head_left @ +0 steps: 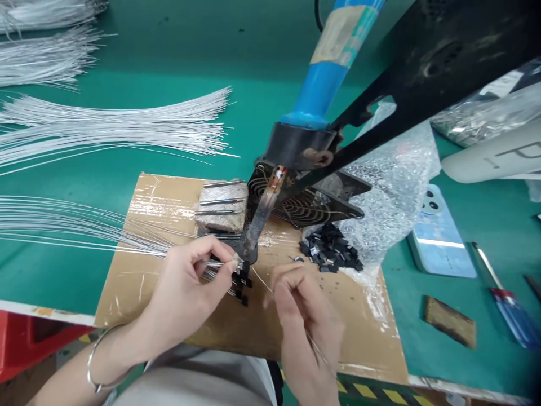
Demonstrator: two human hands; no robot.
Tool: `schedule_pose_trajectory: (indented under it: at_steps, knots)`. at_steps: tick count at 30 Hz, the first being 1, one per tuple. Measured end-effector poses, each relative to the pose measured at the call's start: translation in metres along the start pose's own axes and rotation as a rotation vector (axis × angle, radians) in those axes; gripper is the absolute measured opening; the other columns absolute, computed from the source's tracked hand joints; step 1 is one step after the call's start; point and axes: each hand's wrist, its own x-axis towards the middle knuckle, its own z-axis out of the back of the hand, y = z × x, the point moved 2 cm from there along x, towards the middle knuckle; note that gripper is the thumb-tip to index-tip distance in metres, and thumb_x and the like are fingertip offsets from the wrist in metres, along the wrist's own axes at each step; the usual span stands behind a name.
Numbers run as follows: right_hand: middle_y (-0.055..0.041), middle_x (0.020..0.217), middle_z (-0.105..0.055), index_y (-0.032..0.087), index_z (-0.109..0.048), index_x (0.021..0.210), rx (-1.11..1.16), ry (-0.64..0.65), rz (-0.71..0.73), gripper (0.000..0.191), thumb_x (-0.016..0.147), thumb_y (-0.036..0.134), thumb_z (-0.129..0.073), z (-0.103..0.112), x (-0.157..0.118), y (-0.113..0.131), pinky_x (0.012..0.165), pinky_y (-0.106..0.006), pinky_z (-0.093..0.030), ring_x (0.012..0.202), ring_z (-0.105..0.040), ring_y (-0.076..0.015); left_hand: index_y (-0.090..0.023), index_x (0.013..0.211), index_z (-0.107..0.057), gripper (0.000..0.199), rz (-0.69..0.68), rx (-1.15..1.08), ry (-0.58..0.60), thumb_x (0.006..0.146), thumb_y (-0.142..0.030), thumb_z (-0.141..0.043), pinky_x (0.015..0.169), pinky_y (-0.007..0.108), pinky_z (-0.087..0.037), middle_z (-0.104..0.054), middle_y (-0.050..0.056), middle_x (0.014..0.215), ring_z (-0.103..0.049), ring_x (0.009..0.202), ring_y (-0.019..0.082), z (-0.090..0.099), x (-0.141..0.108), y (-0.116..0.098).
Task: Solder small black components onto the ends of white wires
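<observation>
My left hand [190, 293] pinches the end of a thin white wire [139, 246] between thumb and forefinger, close to small black connectors [242, 276] on the wire ends. Just above those fingertips, the tip of a soldering iron [257, 225] points down from its blue handle [316, 90], fixed in a black stand. To the right, my right hand [306, 321] is closed around a thin strand of solder wire [262, 280]. The strand's free end reaches toward the connectors. My left fingertips partly hide the wire's joint.
Cardboard [147, 299] covers the bench under the hands. Metal rods rest on a wrapped block [222, 220] beside a fan [304, 208]. Loose black connectors [332, 248] lie by bubble wrap [397, 169]. A phone [442, 237], screwdriver [511, 310] and wire bundles [127, 124] lie around.
</observation>
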Motion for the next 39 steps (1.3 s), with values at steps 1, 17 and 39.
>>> schedule_pose_trajectory:
  at_steps: [1,17,39]
  knots:
    - [0.0002,0.087,-0.061,0.023,-0.054,0.080,0.017,0.005,0.040,0.028,0.107,0.023,-0.050,0.000,0.002,0.002,0.070,-0.025,-0.049,0.078,-0.061,-0.0133,-0.018,0.075,-0.068,0.013,-0.002,-0.002,-0.003,0.086,-0.022,-0.064,0.059,0.025,-0.048,-0.076,0.005,0.084,-0.069,0.073,0.017,0.000,0.000,-0.001]
    - [0.0010,0.113,-0.083,0.025,-0.063,0.081,0.205,-0.067,0.027,0.021,0.094,0.009,-0.068,-0.013,0.009,0.002,0.097,-0.016,-0.060,0.106,-0.080,-0.0107,-0.019,0.072,-0.068,0.013,-0.013,0.043,-0.096,0.084,-0.022,-0.063,0.051,0.024,-0.041,-0.077,0.007,0.082,-0.068,0.074,0.019,0.002,0.007,-0.013]
    - [-0.0045,0.115,-0.083,0.023,-0.066,0.080,0.292,-0.104,-0.001,0.021,0.094,0.007,-0.069,-0.011,0.012,0.011,0.097,-0.033,-0.067,0.104,-0.081,-0.0190,-0.021,0.073,-0.069,0.012,-0.021,-0.017,-0.088,0.084,-0.019,-0.064,0.058,0.025,-0.049,-0.074,0.002,0.076,-0.071,0.078,0.020,0.002,0.007,-0.019]
